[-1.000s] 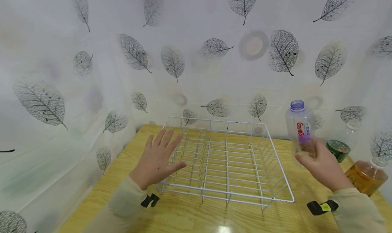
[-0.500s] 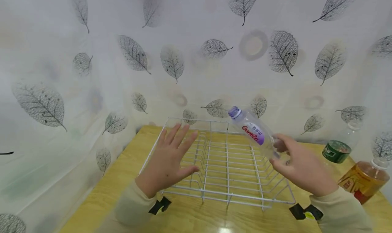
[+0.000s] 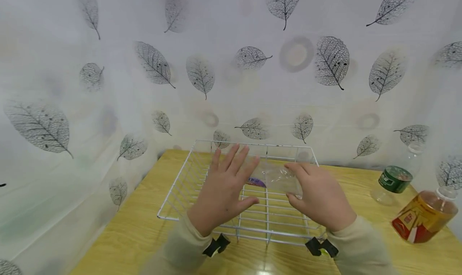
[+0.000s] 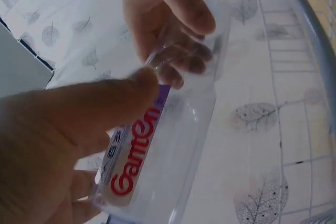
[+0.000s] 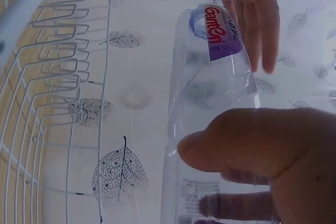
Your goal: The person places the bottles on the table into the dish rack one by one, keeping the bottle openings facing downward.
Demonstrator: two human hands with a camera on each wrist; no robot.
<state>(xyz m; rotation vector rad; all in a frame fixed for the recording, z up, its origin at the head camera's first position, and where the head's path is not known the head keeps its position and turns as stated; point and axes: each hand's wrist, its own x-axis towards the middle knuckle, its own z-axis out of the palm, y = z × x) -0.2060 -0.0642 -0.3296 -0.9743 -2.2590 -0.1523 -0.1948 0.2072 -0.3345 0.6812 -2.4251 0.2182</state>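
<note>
A clear plastic bottle with a purple and red label lies on its side in the air over the white wire dish rack. My right hand grips it near its base, the thumb on the near side and fingers behind, as the right wrist view shows on the bottle. My left hand is beside the neck end with its fingers straight and spread. In the left wrist view its thumb crosses in front of the bottle; whether it touches is unclear. The left hand hides the bottle's mouth in the head view.
On the right of the wooden table stand a clear bottle with a green label and a bottle of amber drink. A leaf-patterned curtain hangs behind and at the left.
My right hand has carried the bottle leftward from the rack's right side to above it, tipping it from upright to lying flat. My left hand has moved right, fingers still spread.
</note>
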